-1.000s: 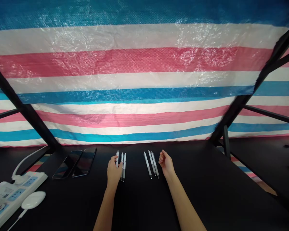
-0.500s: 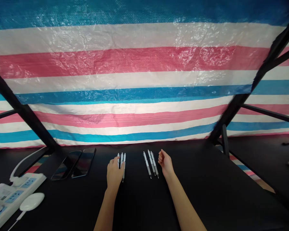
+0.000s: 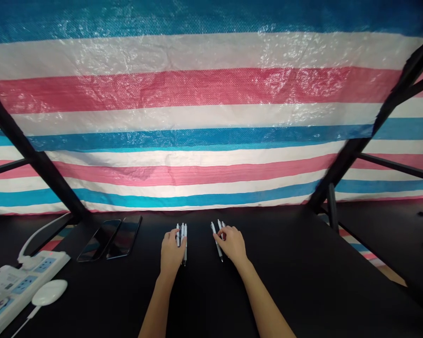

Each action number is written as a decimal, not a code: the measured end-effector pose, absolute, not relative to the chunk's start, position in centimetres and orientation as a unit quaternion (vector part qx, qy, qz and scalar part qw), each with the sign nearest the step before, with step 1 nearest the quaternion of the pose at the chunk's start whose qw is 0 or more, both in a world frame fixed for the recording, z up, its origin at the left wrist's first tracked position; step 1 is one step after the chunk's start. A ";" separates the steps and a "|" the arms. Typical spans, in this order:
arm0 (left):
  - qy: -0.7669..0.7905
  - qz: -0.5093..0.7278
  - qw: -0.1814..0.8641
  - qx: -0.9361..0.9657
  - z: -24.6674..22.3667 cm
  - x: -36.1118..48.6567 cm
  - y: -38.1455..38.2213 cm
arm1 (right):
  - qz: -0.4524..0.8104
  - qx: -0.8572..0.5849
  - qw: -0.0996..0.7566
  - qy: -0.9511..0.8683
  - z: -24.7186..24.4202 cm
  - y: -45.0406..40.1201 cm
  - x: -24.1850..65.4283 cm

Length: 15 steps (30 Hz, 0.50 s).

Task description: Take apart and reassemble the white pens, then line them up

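Note:
My left hand (image 3: 172, 251) sits over a tight bunch of three white retractable pens (image 3: 182, 234) on the black table (image 3: 285, 263), its fingers closed around them. Their tips and upper ends show past the hand. My right hand (image 3: 232, 244) covers a second group of white pens (image 3: 215, 239), with its fingers curled over them. One pen's lower end sticks out below that hand, and the others are mostly hidden.
Two smartphones (image 3: 98, 240) (image 3: 124, 237) lie to the left of the pens. Further left stand a white power strip (image 3: 28, 277) and a round white corded device (image 3: 49, 292). Black frame bars (image 3: 352, 150) and a striped tarp (image 3: 211, 141) rise behind the table.
My right hand has moved from beside its pens onto them. My left hand has drawn its pens closer together.

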<state>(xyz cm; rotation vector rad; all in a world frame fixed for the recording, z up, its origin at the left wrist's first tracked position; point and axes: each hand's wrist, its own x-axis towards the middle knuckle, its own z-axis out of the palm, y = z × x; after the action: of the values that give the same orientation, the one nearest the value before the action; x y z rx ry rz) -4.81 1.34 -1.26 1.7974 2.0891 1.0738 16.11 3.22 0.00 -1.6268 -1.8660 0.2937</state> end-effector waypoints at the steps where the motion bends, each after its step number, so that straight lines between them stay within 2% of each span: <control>1: 0.700 0.365 0.093 0.607 -1.3 -4.8 1.3 | 0.098 -0.620 0.298 -0.719 0.0 3.1 16.0; 7: 0.698 0.370 0.106 0.604 -1.1 -4.7 1.2 | 0.065 -0.639 0.250 -0.725 -0.1 2.7 15.2; 15: 0.696 0.376 0.100 0.604 -0.3 -4.4 0.9 | 0.044 -0.647 0.284 -0.706 -0.2 2.5 14.4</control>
<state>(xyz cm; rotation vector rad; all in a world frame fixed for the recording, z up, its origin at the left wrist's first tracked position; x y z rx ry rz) -4.43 0.93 -0.32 1.7848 2.0567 1.1122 14.39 2.48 -0.18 -1.7313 -1.8901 0.1187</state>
